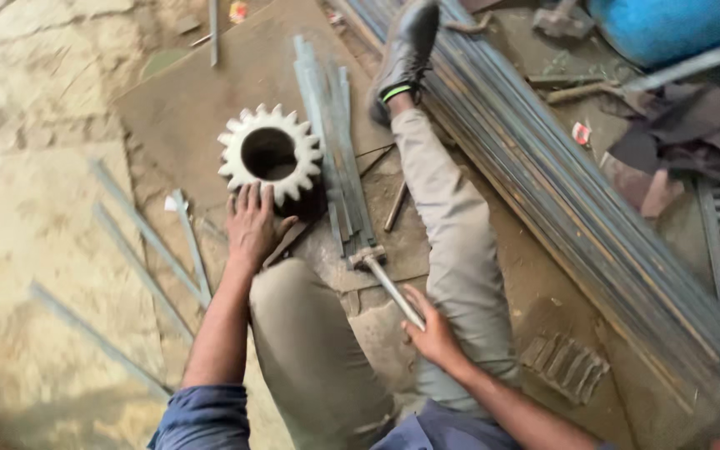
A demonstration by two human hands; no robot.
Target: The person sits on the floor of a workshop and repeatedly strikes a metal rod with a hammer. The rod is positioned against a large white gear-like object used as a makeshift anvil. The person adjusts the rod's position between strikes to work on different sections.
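Big grey steel gear wheel (pixel 270 154) with chunky teeth and a wide round bore, sitting flat on a brown metal sheet (pixel 185 100) on the floor, right in front of the seated person's knees. Looks properly heavy and dead stiff, so I'd guess you roll or drag it rather than lift it, hooking fingers in the bore or gripping between the teeth; the tooth edges could bite. Left hand (pixel 252 225) lies open, fingers spread, touching the lower rim of the gear. Right hand (pixel 433 333) is closed round the handle of a metal hammer (pixel 387 279), head resting by a bundle of flat grey steel strips (pixel 337 142) just right of the gear. Long steel bars (pixel 560 192) run diagonally further right. Only packaging-ish stuff: a small red-and-white wrapper scrap (pixel 581 133) beside the bars, another reddish bit (pixel 237 11) at the top edge, too blurry to say more.
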